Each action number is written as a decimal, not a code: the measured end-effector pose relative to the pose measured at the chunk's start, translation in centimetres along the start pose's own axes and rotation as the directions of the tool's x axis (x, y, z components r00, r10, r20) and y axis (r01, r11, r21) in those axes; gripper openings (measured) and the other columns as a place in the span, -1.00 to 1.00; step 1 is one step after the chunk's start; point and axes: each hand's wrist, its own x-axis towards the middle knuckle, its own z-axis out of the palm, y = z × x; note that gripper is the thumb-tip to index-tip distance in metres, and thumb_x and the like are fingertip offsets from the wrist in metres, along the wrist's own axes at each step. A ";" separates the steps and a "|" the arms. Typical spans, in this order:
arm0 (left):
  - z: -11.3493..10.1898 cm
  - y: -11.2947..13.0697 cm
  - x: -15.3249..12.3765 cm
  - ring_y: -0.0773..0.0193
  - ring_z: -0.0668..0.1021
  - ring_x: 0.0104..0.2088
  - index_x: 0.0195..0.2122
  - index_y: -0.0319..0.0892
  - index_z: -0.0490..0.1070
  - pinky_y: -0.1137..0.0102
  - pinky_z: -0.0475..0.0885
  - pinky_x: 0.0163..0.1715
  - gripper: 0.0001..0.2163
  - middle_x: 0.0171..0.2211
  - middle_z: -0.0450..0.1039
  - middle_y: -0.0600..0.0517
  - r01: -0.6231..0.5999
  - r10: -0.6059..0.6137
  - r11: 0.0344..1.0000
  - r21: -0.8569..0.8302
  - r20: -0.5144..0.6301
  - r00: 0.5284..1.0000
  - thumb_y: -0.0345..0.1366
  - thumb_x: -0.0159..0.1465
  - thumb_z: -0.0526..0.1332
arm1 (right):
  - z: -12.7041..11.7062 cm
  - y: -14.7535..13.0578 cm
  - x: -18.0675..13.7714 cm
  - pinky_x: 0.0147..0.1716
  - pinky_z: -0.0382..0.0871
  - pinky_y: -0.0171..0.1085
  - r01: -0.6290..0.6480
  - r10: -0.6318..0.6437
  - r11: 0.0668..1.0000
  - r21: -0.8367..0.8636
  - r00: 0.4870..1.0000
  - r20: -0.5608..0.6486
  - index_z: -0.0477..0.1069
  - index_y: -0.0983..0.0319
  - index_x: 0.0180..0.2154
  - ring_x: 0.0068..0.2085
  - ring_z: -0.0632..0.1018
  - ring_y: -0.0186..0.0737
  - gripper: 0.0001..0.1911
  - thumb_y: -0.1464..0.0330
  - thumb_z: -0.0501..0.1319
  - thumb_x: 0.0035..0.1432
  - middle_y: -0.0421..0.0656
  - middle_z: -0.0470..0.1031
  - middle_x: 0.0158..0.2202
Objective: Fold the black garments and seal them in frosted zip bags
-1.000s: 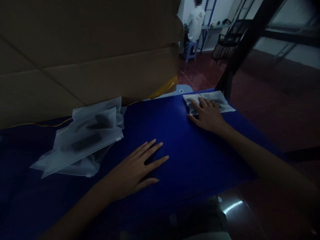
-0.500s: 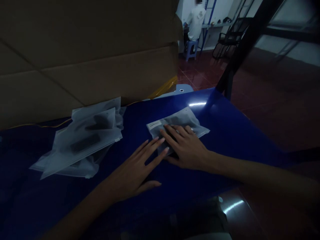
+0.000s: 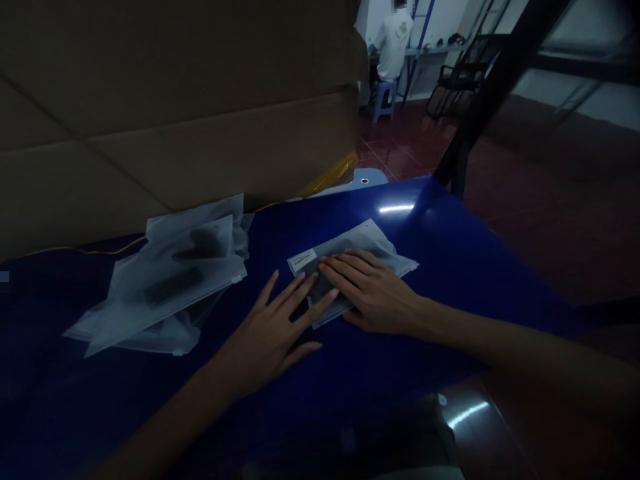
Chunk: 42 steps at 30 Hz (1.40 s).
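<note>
A frosted plastic zip bag [image 3: 367, 235] with a small white label at its left corner lies on the blue tabletop [image 3: 450, 267]. Something dark shows through its plastic. My right hand [image 3: 373, 290] rests flat across the bag, fingers stretched toward the label. At the bag's near left edge is my left hand [image 3: 283, 327], its fingers spread and two fingertips over the plastic. Neither hand grips anything. To the left is a pile of similar zip bags [image 3: 200, 280], overlapping, with dark flat items inside.
A large cardboard box [image 3: 225, 140] stands along the far side of the table, yellow tape [image 3: 333, 175] at its lower corner. A dark metal post [image 3: 480, 113] rises at the right corner. Farther back, a person [image 3: 393, 47] sits on a blue stool [image 3: 383, 99] near a black chair [image 3: 457, 77].
The bag under my hands has turned and shifted slightly left and toward me. My left hand's fingers have spread wider, and more of the bag's near edge shows.
</note>
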 end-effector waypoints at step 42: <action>0.6 -0.7 0.1 -0.11 0.14 0.49 0.55 -0.21 -0.18 -0.07 0.31 0.38 -0.35 0.49 0.08 -0.22 0.190 -0.182 0.981 0.035 -0.154 0.971 -0.09 0.56 0.03 | -2.2 -1.0 -0.6 -0.45 0.51 -0.33 0.072 -0.203 0.945 -0.319 0.893 -0.401 0.57 0.28 -0.26 -0.35 0.62 -0.28 -0.88 0.53 0.26 0.31 -0.06 0.69 -0.15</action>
